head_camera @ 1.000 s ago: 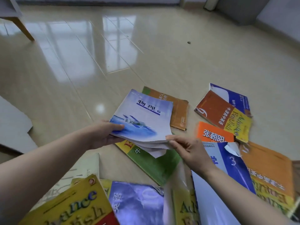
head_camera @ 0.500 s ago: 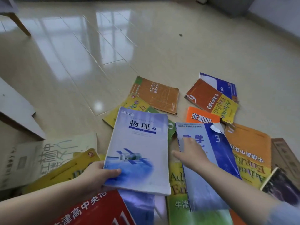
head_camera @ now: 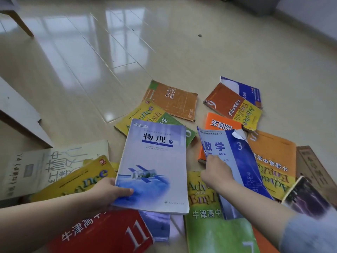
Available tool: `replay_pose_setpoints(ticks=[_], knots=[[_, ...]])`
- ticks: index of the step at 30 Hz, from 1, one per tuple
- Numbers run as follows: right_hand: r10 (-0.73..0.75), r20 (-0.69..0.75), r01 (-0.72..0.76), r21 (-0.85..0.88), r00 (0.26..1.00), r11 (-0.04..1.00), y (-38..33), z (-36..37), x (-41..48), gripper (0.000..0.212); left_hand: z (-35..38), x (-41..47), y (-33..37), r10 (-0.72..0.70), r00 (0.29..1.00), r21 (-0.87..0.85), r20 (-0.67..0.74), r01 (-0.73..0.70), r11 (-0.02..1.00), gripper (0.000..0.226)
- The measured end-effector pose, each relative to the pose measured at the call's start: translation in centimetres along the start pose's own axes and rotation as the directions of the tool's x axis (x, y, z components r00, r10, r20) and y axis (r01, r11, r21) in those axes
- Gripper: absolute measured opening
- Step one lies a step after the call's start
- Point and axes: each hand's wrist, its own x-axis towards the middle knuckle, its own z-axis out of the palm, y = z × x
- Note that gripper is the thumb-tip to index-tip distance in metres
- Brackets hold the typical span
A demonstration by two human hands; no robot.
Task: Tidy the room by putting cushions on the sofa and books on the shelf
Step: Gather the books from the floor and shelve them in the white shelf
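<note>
one pale-blue physics book (head_camera: 155, 161) clasped in left grip (head_camera: 109, 192); right grip (head_camera: 217, 170) pinches torn maths book (head_camera: 237, 148)

The floor (head_camera: 182, 57) is glossy cream tile, its thin grout lines running away on a slant. A pale reflection (head_camera: 116, 33), barred like window panes, lies across the far tiles. At the top left a slanted wooden leg (head_camera: 24, 24) stands on the tile under a grey edge of furniture. A white board (head_camera: 20, 114) with a brown underside juts in from the left. A grey wall (head_camera: 310, 21) runs along the top right, and a small dark speck (head_camera: 200, 35) sits on the tile before it.
</note>
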Motion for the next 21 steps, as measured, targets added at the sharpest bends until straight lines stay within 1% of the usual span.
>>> replay_pose_setpoints(ticks=[2, 3, 4, 7, 10, 11, 12, 13, 14, 15, 16, 17, 19, 20, 21], knots=[[-0.039, -0.03, 0.041, 0.066, 0.999, 0.997, 0.5, -0.6, 0.0, 0.002, 0.1, 0.0, -0.3, 0.019, 1.0, 0.004, -0.015, -0.019, 1.0, 0.02], [-0.053, -0.031, 0.056, 0.111, 0.998, 0.992, 0.8, -1.0, 0.0, 0.014, 0.3, -0.1, -0.3, 0.027, 0.999, 0.002, -0.022, -0.027, 1.0, 0.017], [-0.067, -0.025, 0.07, 0.149, 0.997, 0.986, 1.2, -1.4, 0.0, 0.02, 0.4, -0.2, -0.4, 0.034, 0.999, -0.001, -0.032, -0.034, 0.999, 0.014], [-0.074, -0.081, 0.095, 0.296, 0.994, 0.95, 1.3, -3.6, -0.9, 0.019, 0.4, -0.2, -0.6, 0.046, 0.998, -0.014, -0.035, -0.046, 0.999, 0.012], [-0.09, -0.214, 0.177, 0.432, 0.973, 0.884, -0.6, -5.6, -2.4, 0.019, 0.3, -0.3, -0.6, 0.034, 0.999, -0.049, -0.007, -0.034, 0.998, 0.012], [-0.118, -0.22, 0.211, 0.469, 0.968, 0.858, -1.8, -5.8, -3.1, 0.017, 0.3, -0.3, -0.5, 0.035, 0.999, -0.049, -0.007, -0.035, 0.998, 0.012], [-0.164, -0.203, 0.248, 0.517, 0.965, 0.819, -3.2, -5.9, -3.8, 0.015, 0.4, -0.5, -0.5, 0.036, 0.999, -0.045, -0.013, -0.036, 0.998, 0.012], [-0.2, -0.149, 0.249, 0.595, 0.969, 0.764, -4.5, -5.6, -4.2, 0.016, 0.5, -0.7, -0.4, 0.035, 0.999, -0.043, -0.014, -0.036, 0.998, 0.011], [-0.235, -0.065, 0.215, 0.687, 0.97, 0.695, -5.6, -5.2, -4.5, 0.023, 0.6, -0.9, -0.3, 0.032, 0.999, -0.047, -0.014, -0.033, 0.998, 0.01], [-0.262, 0.04, 0.144, 0.751, 0.964, 0.644, -6.4, -4.7, -4.6, 0.033, 0.6, -1.0, -0.2, 0.028, 0.999, -0.052, -0.014, -0.029, 0.998, 0.009], [-0.283, 0.121, 0.097, 0.756, 0.951, 0.648, -6.9, -4.1, -4.7, 0.041, 0.6, -1.0, -0.2, 0.023, 1.0, -0.051, -0.015, -0.024, 0.998, 0.01], [-0.278, 0.162, 0.091, 0.693, 0.947, 0.715, -6.6, -3.5, -4.4, 0.047, 0.6, -1.0, -0.2, 0.016, 1.0, -0.048, -0.019, -0.017, 0.999, 0.01], [-0.182, 0.131, 0.097, 0.487, 0.975, 0.868, -4.7, -2.2, -3.6, 0.046, 0.6, -1.1, -0.1, 0.004, 1.0, -0.032, -0.024, -0.004, 0.999, 0.01], [-0.115, 0.1, 0.067, 0.392, 0.988, 0.918, -3.3, -1.5, -3.0, 0.044, 0.5, -1.1, -0.1, -0.002, 1.0, -0.024, -0.027, 0.001, 1.0, 0.01], [-0.042, 0.108, 0.003, 0.332, 0.993, 0.943, -2.0, -0.9, -2.6, 0.044, 0.4, -0.9, -0.2, -0.007, 1.0, -0.014, -0.029, 0.006, 1.0, 0.011]])
